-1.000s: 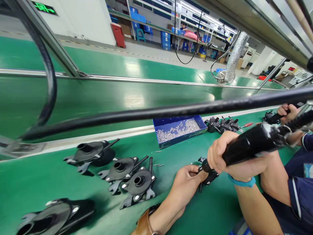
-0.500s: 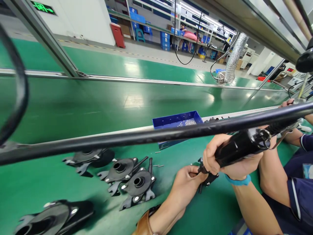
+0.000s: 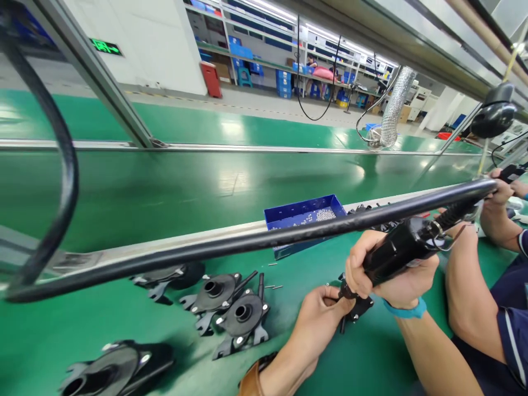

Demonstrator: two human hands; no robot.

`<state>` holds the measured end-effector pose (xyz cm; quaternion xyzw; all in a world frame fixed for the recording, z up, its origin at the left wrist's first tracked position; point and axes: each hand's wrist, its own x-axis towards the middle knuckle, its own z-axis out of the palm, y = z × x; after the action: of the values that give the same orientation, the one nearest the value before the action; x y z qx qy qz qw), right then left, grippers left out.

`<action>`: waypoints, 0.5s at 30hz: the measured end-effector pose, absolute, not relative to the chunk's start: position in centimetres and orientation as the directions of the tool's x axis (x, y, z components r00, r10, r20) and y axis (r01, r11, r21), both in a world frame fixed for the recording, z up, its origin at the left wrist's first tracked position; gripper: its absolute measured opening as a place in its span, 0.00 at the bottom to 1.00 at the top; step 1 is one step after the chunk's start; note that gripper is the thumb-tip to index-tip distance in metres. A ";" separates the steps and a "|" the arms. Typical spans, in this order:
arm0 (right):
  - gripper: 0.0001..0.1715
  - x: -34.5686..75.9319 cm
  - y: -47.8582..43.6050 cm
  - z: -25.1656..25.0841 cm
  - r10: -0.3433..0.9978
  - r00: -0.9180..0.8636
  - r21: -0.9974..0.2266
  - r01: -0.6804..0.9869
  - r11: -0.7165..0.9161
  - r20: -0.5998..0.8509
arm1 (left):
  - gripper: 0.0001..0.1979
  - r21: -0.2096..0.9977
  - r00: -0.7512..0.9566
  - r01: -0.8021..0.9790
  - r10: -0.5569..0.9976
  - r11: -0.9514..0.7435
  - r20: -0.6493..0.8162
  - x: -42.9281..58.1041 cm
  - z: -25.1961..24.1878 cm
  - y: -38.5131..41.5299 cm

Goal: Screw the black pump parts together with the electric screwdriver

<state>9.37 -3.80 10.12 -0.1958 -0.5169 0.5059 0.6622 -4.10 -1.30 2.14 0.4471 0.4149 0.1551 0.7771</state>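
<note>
My right hand [image 3: 391, 275], with a teal band at the wrist, is wrapped round a black power screwdriver [image 3: 394, 256] that slants down to the left. Its tip meets a black part [image 3: 361, 309] lying on the green bench. Beside the tip, the thumb and fingers of my left hand [image 3: 319, 319] are pinched together at the part; what they hold is hidden. Further left lie several black round assemblies [image 3: 243, 313] with metal screws and grey forked feet. A few thin metal pins [image 3: 273, 286] rest behind them.
A blue tray [image 3: 305, 208] of small metal pieces stands at the back edge. A thick black hose [image 3: 247, 245] crosses in front of it. More black parts [image 3: 381, 223] and another person's arms [image 3: 470, 286] are at the right.
The whole view has shifted, so the bench items appear a little further right and lower. Both hands keep their places at the part, the screwdriver still gripped.
</note>
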 end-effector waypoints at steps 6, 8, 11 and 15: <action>0.48 12.6 -6.4 12.1 0.796 0.062 -0.721 -0.385 0.576 0.602 | 0.32 0.857 0.608 0.287 0.610 0.428 -0.508 -4.7 1.4 -1.3; 0.47 13.9 -7.3 12.8 0.763 0.108 -0.696 -0.343 0.631 0.638 | 0.31 0.872 0.614 0.382 0.621 0.308 -0.488 -5.8 2.2 -1.1; 0.43 15.0 -7.9 13.3 0.763 0.187 -0.694 -0.325 0.642 0.619 | 0.24 0.892 0.618 0.446 0.744 -0.068 -0.252 -7.3 4.9 0.6; 0.41 14.6 -6.9 13.0 0.778 0.274 -0.692 -0.355 0.628 0.565 | 0.13 0.509 0.701 0.563 0.702 -0.651 0.122 -5.8 8.9 7.2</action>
<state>14.60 -6.85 13.03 -0.2223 -0.4757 0.3695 0.7667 -5.82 7.19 8.94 0.8951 0.3534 0.1561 0.2227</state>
